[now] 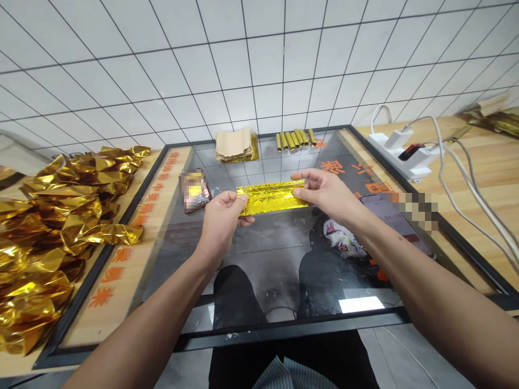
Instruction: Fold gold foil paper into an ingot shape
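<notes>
A sheet of shiny gold foil paper (pixel 270 199) is stretched between my two hands, just above the dark glass panel (pixel 259 243). My left hand (pixel 225 213) pinches its left end, thumb on top and fingers partly underneath. At the right end, my right hand (pixel 320 192) grips the sheet between thumb and fingers. The long edges of the foil look slightly turned up. Beyond it lie a stack of brown-backed foil sheets (pixel 234 145) and a row of several rolled gold tubes (pixel 295 139).
Folded gold foil pieces (pixel 52 227) are heaped on the left. A small dark packet (pixel 195 192) lies near my left hand. To the right are a phone (pixel 399 224), a white power strip (pixel 399 154) and loose cables (pixel 466 200). A tiled wall (pixel 267 65) stands behind.
</notes>
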`<action>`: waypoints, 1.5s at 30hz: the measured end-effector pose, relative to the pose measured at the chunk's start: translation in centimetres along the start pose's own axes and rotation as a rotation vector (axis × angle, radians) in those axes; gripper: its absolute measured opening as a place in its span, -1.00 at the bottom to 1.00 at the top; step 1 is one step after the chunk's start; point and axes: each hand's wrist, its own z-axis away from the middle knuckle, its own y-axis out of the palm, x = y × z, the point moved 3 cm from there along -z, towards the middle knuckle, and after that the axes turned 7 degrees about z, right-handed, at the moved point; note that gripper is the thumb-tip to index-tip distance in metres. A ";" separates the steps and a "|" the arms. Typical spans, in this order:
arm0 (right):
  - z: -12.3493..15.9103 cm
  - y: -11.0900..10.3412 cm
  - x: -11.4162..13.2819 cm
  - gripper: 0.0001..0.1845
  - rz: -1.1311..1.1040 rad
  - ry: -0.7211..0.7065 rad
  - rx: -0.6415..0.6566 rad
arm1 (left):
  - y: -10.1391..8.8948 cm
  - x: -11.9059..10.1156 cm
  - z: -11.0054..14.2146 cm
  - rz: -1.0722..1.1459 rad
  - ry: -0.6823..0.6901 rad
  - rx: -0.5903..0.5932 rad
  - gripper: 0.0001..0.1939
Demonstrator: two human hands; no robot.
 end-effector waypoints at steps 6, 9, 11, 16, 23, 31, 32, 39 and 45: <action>-0.5 -0.4 -1.5 -0.46 0.095 0.065 0.111 | -1.2 -0.8 -0.2 -0.389 0.201 -0.044 -0.67; -0.6 -0.4 -1.7 -0.51 0.277 0.035 0.087 | -0.4 -1.5 0.8 -0.713 0.621 0.012 -0.84; -0.7 -0.2 -1.7 -0.54 0.368 0.015 0.068 | 0.9 -1.0 1.6 -0.847 0.775 0.218 -0.76; -0.7 0.0 -1.4 -0.53 0.490 -0.023 0.033 | 3.3 1.4 3.0 -1.115 0.781 0.515 -0.52; -0.8 0.1 -1.4 -0.51 0.568 -0.047 0.027 | 3.5 2.4 3.5 -1.310 0.647 0.584 -0.21; 1.1 0.6 0.7 -0.49 0.715 -0.191 -0.202 | 3.9 2.7 3.6 -1.356 0.661 0.573 -0.16; 1.7 1.4 1.3 -0.45 0.755 -0.247 -0.231 | 3.9 2.8 3.6 -1.350 0.662 0.573 -0.16; 5.1 8.4 2.0 -0.08 0.839 -0.334 0.175 | 3.6 3.5 3.3 -1.278 0.699 0.618 -0.25; 4.6 7.6 0.5 -0.03 0.833 -0.245 0.188 | 3.9 3.0 3.5 -1.272 0.662 0.603 -0.25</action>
